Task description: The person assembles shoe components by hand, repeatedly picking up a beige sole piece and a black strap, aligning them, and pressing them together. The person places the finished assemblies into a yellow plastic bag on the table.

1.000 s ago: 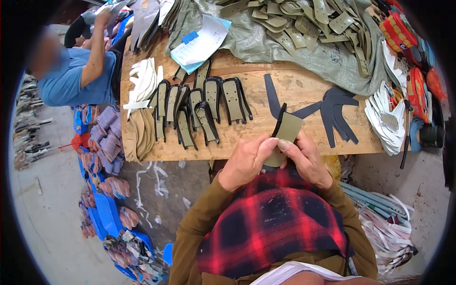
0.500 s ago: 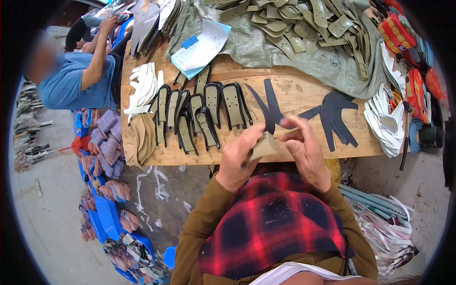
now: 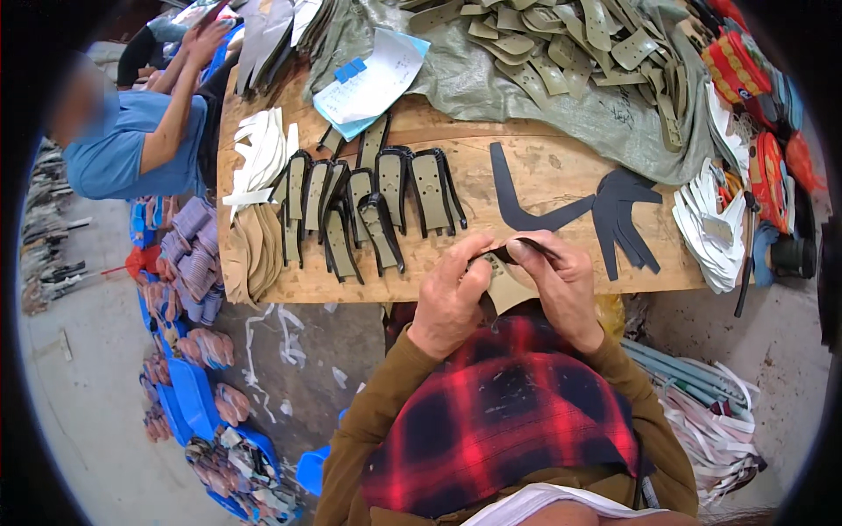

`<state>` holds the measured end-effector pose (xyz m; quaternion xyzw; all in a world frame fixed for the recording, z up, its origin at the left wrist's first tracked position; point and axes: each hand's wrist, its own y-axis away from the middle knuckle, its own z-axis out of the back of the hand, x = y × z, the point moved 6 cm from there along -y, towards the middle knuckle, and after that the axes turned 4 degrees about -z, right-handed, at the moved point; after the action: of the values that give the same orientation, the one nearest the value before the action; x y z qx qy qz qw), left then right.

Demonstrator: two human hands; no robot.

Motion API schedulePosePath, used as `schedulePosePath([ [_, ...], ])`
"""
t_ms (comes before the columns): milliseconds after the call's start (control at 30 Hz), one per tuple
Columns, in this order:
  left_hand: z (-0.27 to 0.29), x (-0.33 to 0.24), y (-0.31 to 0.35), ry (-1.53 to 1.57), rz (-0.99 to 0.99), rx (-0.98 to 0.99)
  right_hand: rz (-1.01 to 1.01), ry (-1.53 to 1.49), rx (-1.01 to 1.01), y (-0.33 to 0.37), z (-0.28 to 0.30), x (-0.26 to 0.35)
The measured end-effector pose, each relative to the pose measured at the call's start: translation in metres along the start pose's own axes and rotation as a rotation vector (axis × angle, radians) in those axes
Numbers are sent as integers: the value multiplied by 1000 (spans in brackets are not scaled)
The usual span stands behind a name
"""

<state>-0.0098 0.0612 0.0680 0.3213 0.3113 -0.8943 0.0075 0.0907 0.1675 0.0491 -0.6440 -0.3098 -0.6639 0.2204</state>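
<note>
My left hand point(image 3: 450, 302) and my right hand point(image 3: 561, 285) meet over my lap at the table's front edge. Between them they grip a tan, curved board piece point(image 3: 510, 293), its lower end pointing toward me. A black strip point(image 3: 537, 248) runs along the upper edge of that piece, with my right thumb and fingers pinched on it. My left fingers close on the opposite side, partly hiding strip and board. On the table just beyond lies one flat black V-shaped strip point(image 3: 522, 215), beside a fanned stack of black strips point(image 3: 621, 215).
Several tan boards edged in black point(image 3: 386, 232) stand left of my hands. White pieces point(image 3: 259, 162) and tan pieces point(image 3: 256, 254) lie at the left edge. Farther back are a paper sheet point(image 3: 386, 74) and a heap of tan boards point(image 3: 561, 44). A person in blue point(image 3: 145, 140) works at left.
One black V-shaped strip has left the table and is now against the tan board in my hands. My right hand, loose before, has closed on the strip and board.
</note>
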Motion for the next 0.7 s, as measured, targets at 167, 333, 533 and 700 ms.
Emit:
schedulePosePath([
  [167, -11, 8, 5, -58, 1, -41, -68, -53, -17, 5, -2, 4],
  [333, -21, 10, 8, -46, -14, -12, -124, -69, -9, 6, 3, 8],
  [533, -22, 12, 9, -34, 1, 75, -200, -151, 10, 11, 10, 9],
  [700, -25, 22, 16, -89, 99, 110, -194, -291, -41, 15, 20, 22],
])
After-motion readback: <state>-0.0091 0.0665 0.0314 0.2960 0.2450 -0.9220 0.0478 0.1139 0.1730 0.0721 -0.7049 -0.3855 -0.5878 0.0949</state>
